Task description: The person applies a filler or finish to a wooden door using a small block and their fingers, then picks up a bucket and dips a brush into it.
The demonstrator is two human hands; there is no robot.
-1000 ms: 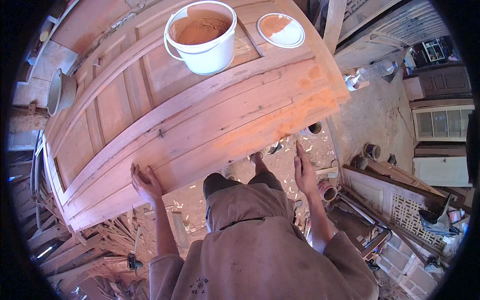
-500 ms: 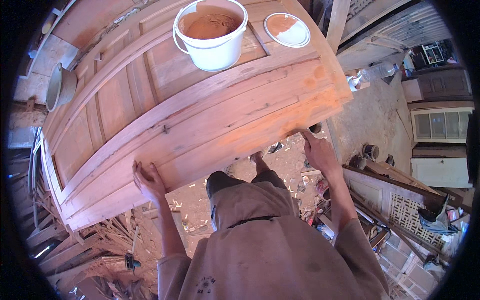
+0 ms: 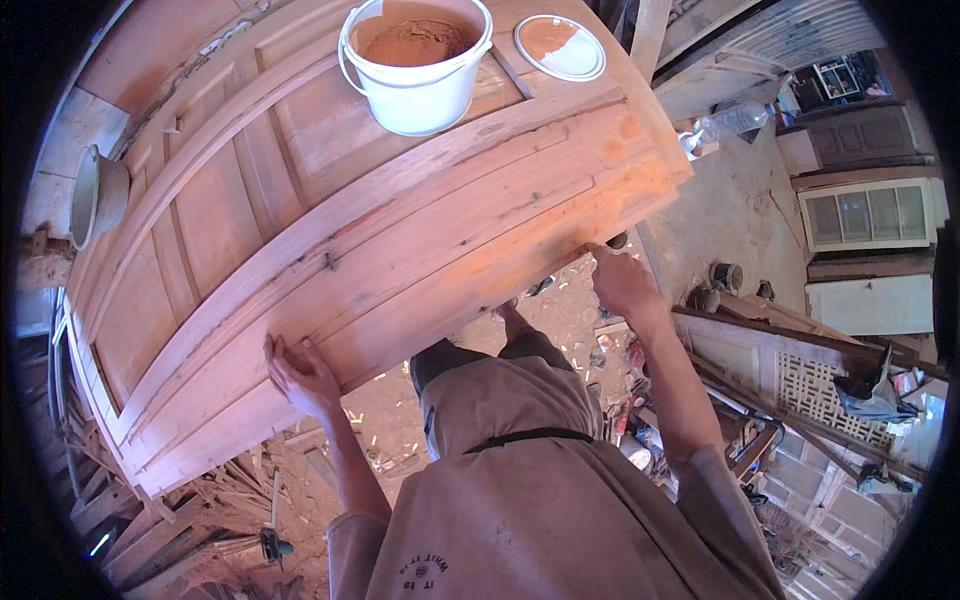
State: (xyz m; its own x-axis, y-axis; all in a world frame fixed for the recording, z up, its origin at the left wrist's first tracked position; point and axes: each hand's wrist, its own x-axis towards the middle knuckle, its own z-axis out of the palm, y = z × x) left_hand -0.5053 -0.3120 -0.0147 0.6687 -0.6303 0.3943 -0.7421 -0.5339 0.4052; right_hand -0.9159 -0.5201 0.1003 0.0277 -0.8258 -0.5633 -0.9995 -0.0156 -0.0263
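A large wooden panelled piece, like a door, (image 3: pixel 390 275) lies in front of me, with its near edge toward my body. Orange-brown paste (image 3: pixel 545 235) is smeared over its right end. My left hand (image 3: pixel 305 378) rests on the near left part of the wood, fingers spread and thumb apart, holding nothing. At the near edge beside the paste, my right hand (image 3: pixel 628 288) is closed, its fingers curled; whatever it may hold is hidden. On the panel stands a white bucket (image 3: pixel 420 100) of brown paste, and right of it lies a paste-smeared round lid (image 3: pixel 560 48).
A grey bowl-like container (image 3: pixel 100 197) sits at the far left. Wood scraps (image 3: pixel 190 530) are heaped at lower left. To the right are a clear plastic bottle (image 3: pixel 735 120), a lattice panel (image 3: pixel 830 400) and a glazed white frame (image 3: pixel 868 217). Shavings litter the floor below.
The view has shifted slightly. My right hand stays by the pasted near edge, its fist a little turned. My left hand still lies on the wood.
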